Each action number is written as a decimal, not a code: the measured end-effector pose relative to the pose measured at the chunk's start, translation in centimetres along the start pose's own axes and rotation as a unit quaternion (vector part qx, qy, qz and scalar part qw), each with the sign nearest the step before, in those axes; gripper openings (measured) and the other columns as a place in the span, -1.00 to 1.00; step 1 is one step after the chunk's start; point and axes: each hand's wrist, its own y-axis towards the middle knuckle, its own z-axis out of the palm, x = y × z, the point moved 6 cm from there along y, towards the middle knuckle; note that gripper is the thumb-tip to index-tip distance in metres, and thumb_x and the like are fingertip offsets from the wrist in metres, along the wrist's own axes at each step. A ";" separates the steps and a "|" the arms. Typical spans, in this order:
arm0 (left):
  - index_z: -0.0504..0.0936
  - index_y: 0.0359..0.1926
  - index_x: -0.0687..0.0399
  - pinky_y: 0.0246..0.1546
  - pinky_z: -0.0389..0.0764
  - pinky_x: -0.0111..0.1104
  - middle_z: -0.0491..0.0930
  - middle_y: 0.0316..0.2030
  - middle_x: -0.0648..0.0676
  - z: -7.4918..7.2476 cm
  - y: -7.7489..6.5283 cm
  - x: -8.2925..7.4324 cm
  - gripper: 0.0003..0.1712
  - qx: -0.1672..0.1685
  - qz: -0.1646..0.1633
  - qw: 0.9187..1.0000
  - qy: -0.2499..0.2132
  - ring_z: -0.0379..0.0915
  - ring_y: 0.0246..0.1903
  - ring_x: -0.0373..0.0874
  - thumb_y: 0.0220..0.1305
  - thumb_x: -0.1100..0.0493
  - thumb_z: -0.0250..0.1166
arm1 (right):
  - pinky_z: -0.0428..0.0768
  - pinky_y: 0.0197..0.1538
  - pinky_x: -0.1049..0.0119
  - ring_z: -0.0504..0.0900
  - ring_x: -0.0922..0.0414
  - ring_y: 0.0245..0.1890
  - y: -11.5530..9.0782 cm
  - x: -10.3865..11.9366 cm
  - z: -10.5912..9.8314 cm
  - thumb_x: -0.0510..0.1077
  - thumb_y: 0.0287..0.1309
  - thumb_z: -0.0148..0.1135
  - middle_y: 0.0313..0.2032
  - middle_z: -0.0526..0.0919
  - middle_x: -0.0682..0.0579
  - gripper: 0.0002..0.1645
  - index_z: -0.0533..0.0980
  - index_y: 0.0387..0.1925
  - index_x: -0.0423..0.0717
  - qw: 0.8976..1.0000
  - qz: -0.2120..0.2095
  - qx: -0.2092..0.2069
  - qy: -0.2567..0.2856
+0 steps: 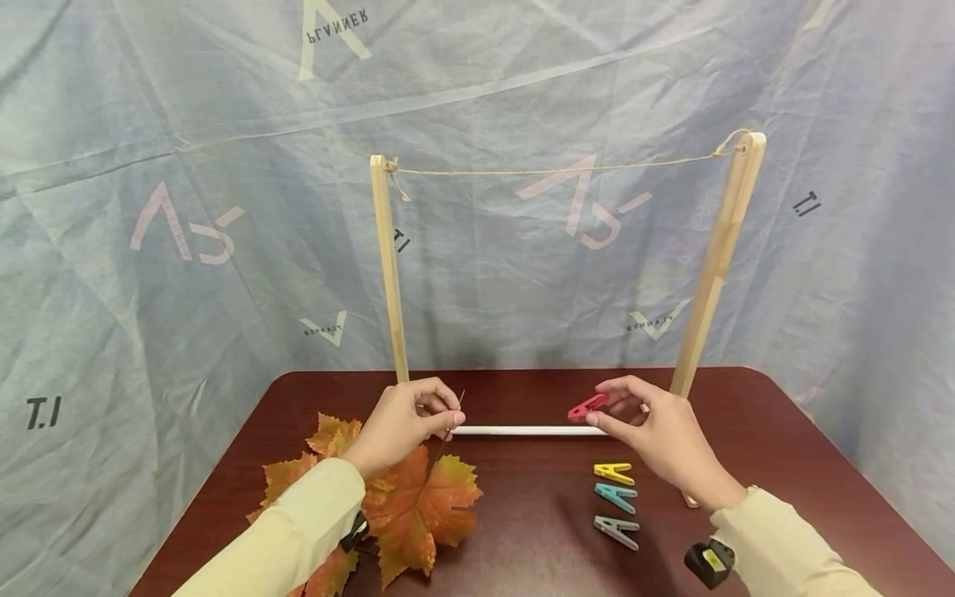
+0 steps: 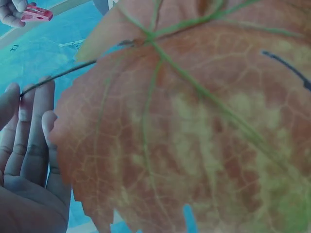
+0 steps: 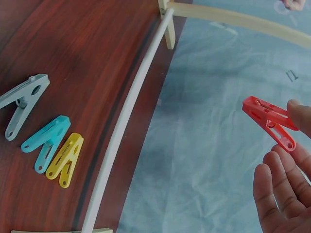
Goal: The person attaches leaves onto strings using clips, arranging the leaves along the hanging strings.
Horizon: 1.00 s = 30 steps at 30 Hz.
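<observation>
My left hand (image 1: 410, 414) pinches the thin stem of an orange artificial maple leaf (image 1: 427, 507), which hangs below the fingers. In the left wrist view the veined leaf (image 2: 194, 126) fills most of the picture, its dark stem between thumb and fingers. My right hand (image 1: 656, 423) holds a red clothespin (image 3: 267, 119) by its handle ends, between thumb and fingers, above the white rod (image 1: 530, 430). Yellow (image 1: 614, 473), blue (image 1: 616, 497) and grey clothespins (image 1: 617, 531) lie in a column on the table below the right hand.
More autumn leaves (image 1: 279, 481) lie at the left, partly behind the left forearm. Two wooden posts (image 1: 390, 265) stand at the back, with a twine line (image 1: 537, 172) strung between their tops. A grey printed cloth (image 1: 477, 307) hangs behind the dark red table (image 1: 522, 547).
</observation>
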 end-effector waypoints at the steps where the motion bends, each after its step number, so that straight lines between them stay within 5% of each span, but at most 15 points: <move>1: 0.68 -0.27 0.13 -0.37 0.65 -0.27 0.69 -0.47 -0.03 0.0 0.1 -0.1 -0.94 -0.006 0.000 1.000 0.000 0.67 -0.43 0.02 0.31 0.27 0.41 | 0.58 -0.28 0.38 0.68 0.20 -0.27 0.1 0.0 0.0 0.02 0.14 0.53 -0.26 0.72 0.18 -0.58 0.65 -0.01 -0.01 1.000 0.003 0.002 0.000; 14: 0.72 -0.27 0.10 -0.37 0.65 -0.21 0.74 -0.41 -0.01 -0.7 1.7 -1.0 -0.93 -0.070 -0.022 0.997 -0.032 0.72 -0.36 0.01 0.30 0.20 0.43 | 0.59 -0.36 0.37 0.66 0.24 -0.42 2.0 1.2 -0.8 -0.12 0.07 0.57 -0.38 0.75 0.17 -0.70 0.70 -0.14 -0.04 1.000 -0.018 0.000 0.001; 30: 0.70 -0.28 0.14 -0.25 0.68 -0.10 0.74 -0.42 0.06 -1.1 3.5 -2.6 -0.91 -0.133 0.012 0.990 -0.052 0.70 -0.36 -0.03 0.29 0.21 0.44 | 0.45 -0.52 0.37 0.52 0.27 -0.59 5.1 4.6 -2.8 -0.13 -0.01 0.62 -0.54 0.67 0.23 -0.84 0.75 -0.35 0.04 0.996 -0.074 -0.043 -0.016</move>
